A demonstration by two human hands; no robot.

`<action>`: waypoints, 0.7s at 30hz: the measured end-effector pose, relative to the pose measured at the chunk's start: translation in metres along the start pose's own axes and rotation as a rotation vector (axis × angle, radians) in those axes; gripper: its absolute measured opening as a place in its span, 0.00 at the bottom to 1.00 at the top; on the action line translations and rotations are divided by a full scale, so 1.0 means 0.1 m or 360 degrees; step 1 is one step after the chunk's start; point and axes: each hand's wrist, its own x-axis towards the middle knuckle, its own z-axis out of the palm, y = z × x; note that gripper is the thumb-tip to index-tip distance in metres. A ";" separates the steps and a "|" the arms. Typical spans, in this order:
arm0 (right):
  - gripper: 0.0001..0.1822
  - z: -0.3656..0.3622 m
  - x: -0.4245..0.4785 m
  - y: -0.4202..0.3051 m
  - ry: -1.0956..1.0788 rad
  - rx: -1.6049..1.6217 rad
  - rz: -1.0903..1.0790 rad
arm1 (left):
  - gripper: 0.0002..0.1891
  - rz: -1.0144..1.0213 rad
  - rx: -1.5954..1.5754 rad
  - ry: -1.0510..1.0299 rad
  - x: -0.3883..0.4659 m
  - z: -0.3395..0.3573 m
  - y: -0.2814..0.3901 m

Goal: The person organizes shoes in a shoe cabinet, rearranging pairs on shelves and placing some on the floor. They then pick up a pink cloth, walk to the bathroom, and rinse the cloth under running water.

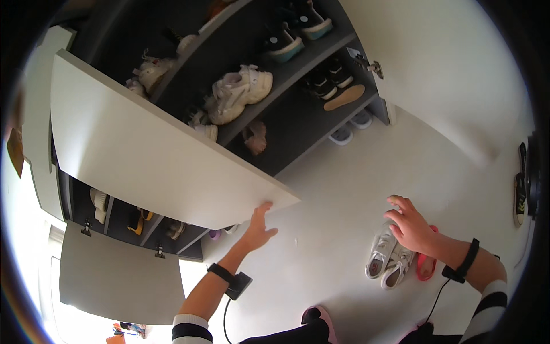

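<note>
My left hand (260,228) is at the lower edge of an open white cabinet door (163,146), its fingertips against the panel and its thumb apart. Over the floor at the right hangs my right hand (410,225), empty, with its fingers curled loosely. Just below it a pair of white sneakers (386,258) stands side by side, with a red shoe (426,262) beside them, partly hidden by my right hand and wrist. Behind the door, the dark shelves hold chunky white sneakers (240,90), black shoes with teal soles (285,45) and a tan insole (344,98).
Another white cabinet door (438,64) stands open at the upper right. Grey slippers (342,135) lie under the lowest shelf. Further shelves with shoes (136,221) are at the left, above a hinged white panel (120,275). A black shoe (519,200) is at the far right.
</note>
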 end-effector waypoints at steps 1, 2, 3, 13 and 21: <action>0.16 0.12 -0.01 0.01 -0.0053 0.0036 -0.0001 | 0.42 -0.0028 0.0015 -0.0052 0.01 -0.01 -0.03; 0.16 0.22 0.00 0.04 -0.0103 0.0060 -0.0009 | 0.43 -0.0042 -0.0018 -0.0074 0.03 0.00 0.05; 0.16 0.30 0.03 0.06 -0.0150 0.0081 -0.0027 | 0.44 -0.0055 -0.0049 -0.0086 0.03 -0.01 0.21; 0.17 0.71 0.35 -0.32 -0.0415 0.0196 -0.0172 | 0.39 -0.0374 0.0012 0.0052 -0.82 -0.28 -0.49; 0.20 0.90 0.30 -0.64 -0.0712 0.0039 -0.0237 | 0.35 -0.0519 0.0098 0.0594 -1.43 -0.12 -1.02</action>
